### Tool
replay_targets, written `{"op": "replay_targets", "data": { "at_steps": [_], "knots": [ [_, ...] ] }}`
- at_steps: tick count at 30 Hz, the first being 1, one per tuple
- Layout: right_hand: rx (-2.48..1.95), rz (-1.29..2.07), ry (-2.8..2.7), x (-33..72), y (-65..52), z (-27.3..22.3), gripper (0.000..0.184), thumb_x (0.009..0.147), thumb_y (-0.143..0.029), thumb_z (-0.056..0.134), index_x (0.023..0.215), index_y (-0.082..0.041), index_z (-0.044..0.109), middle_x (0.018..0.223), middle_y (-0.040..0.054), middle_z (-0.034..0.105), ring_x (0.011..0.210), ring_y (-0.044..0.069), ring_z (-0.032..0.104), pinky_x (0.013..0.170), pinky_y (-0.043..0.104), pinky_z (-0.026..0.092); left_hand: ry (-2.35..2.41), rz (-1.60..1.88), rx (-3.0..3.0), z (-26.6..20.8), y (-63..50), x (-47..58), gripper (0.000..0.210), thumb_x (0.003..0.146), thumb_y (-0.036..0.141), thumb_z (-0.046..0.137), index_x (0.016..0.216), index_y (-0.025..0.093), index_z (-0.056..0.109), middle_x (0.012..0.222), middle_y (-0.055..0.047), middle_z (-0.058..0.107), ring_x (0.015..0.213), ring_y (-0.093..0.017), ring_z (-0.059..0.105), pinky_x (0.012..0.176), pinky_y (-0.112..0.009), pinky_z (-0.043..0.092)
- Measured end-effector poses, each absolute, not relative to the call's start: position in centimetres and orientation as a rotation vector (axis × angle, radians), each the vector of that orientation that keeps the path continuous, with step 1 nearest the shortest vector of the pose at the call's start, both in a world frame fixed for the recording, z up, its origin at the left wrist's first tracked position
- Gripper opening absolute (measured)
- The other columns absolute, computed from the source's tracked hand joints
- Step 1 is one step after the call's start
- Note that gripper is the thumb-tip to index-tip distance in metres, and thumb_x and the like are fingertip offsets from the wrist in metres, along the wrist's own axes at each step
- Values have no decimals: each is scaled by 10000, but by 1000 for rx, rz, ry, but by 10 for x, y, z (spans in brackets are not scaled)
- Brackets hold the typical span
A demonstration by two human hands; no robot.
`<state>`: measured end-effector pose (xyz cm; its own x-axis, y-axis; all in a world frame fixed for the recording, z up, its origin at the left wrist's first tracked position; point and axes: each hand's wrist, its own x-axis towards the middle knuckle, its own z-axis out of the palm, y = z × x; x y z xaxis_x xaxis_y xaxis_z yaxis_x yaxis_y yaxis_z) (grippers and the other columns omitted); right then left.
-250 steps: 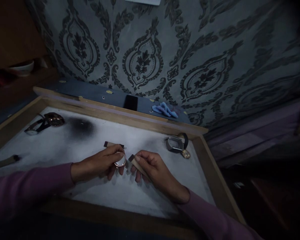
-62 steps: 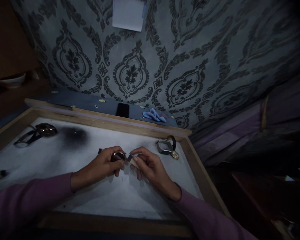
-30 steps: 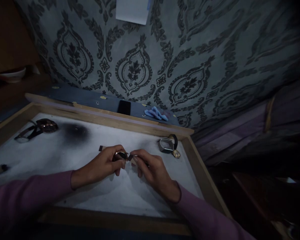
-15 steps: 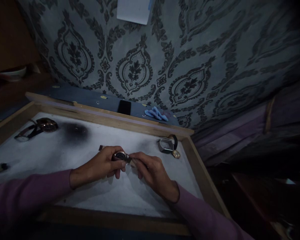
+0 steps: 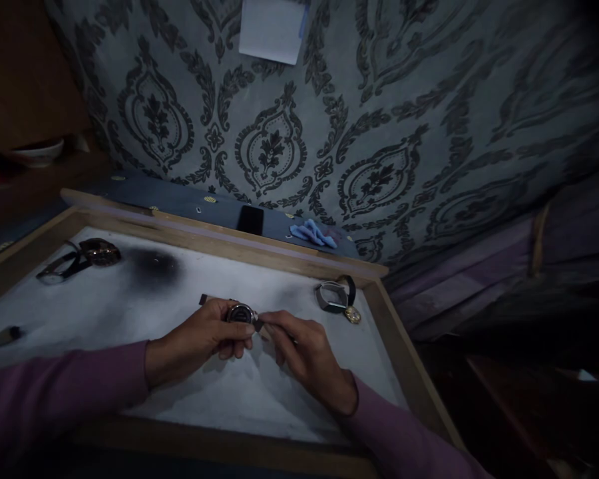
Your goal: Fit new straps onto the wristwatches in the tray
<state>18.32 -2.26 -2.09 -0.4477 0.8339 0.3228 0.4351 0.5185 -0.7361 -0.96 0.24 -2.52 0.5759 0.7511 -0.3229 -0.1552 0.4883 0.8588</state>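
Observation:
A wristwatch [image 5: 240, 314] with a round, shiny case and dark face is held just above the white sheet by my left hand [image 5: 207, 336], whose thumb lies along the case's lower edge. One end of its dark strap [image 5: 204, 300] sticks out to the left behind my fingers. On the other side, a short dark strap piece [image 5: 259, 324] shows between case and fingertips. My right hand [image 5: 304, 349] is closed in a pinch there, against the watch's right edge. Whatever slim thing lies within those fingers is mostly hidden.
A wooden-rimmed tray [image 5: 279, 253] surrounds the work. At its left lie watches [image 5: 100, 252] and a dark-tipped brush-like tool [image 5: 2, 338]; at right, a grey square watch [image 5: 332, 297] and a small gold watch face [image 5: 352, 315]. Behind are a phone [image 5: 250, 219] and blue cloth [image 5: 313, 233].
The view has shifted slightly, so everything sits a little lower. The watch face is turned somewhat more towards me. Both hands keep their grip at the watch.

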Motion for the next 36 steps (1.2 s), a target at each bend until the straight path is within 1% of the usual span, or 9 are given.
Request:
{"op": "replay_targets", "data": {
  "at_steps": [4,7,11,15,20,26,29,32,36],
  "knots": [
    [-1025,701,-2106,182,-23,-23,271,985,-186,418,1123,-204,651,620,-13,592,412,96,509,440,214,425,787,626,867,-25,2,-8,310,660,359,804,694,128,599,579,7,619,418,-50,454,380,-170,262],
    [-981,645,-2131,182,-22,-23,266,990,-182,411,1127,-191,639,616,-17,585,414,89,504,443,203,420,778,616,854,-26,3,-8,303,664,354,796,669,132,591,565,11,608,415,-52,457,373,-169,257],
    [-943,618,-2135,182,-22,-22,242,984,-154,417,1103,-177,627,611,-28,566,426,77,501,457,182,409,759,614,835,-29,3,-9,234,691,303,771,700,136,606,584,9,620,435,-59,477,376,-169,263],
    [-966,644,-2136,182,-24,-22,213,982,-146,421,1081,-170,608,590,-38,548,426,77,498,467,181,396,786,615,865,-31,3,-9,170,719,249,718,675,142,595,561,15,609,430,-57,476,380,-169,267],
    [-1040,689,-2095,181,-26,-24,168,968,-161,446,1115,-171,525,582,-47,563,432,88,476,465,191,374,803,604,882,-31,2,-8,122,715,218,673,661,140,596,560,7,617,411,-61,477,361,-173,249],
    [-1095,711,-2050,181,-24,-28,52,954,-198,481,967,-188,530,638,-7,629,521,112,557,501,197,392,782,593,887,-34,3,-9,146,729,223,662,630,142,592,481,26,574,369,-48,429,351,-167,246],
    [-1089,718,-2046,180,-24,-27,96,961,-207,470,900,-189,543,657,1,629,527,107,544,503,198,386,777,606,895,-34,3,-8,149,726,230,669,631,142,595,497,20,589,370,-48,433,350,-166,248],
    [-1090,761,-2017,179,-23,-27,109,966,-213,457,918,-187,552,684,2,633,526,100,517,499,200,372,761,610,900,-34,4,-8,167,723,242,671,615,139,595,471,22,574,351,-48,416,342,-168,243],
    [-1126,882,-1944,177,-23,-28,123,976,-250,447,937,-187,546,650,-15,621,472,90,450,457,205,326,771,620,897,-34,4,-8,153,716,240,676,629,138,603,472,24,574,359,-51,427,343,-165,247]
  ]
}}
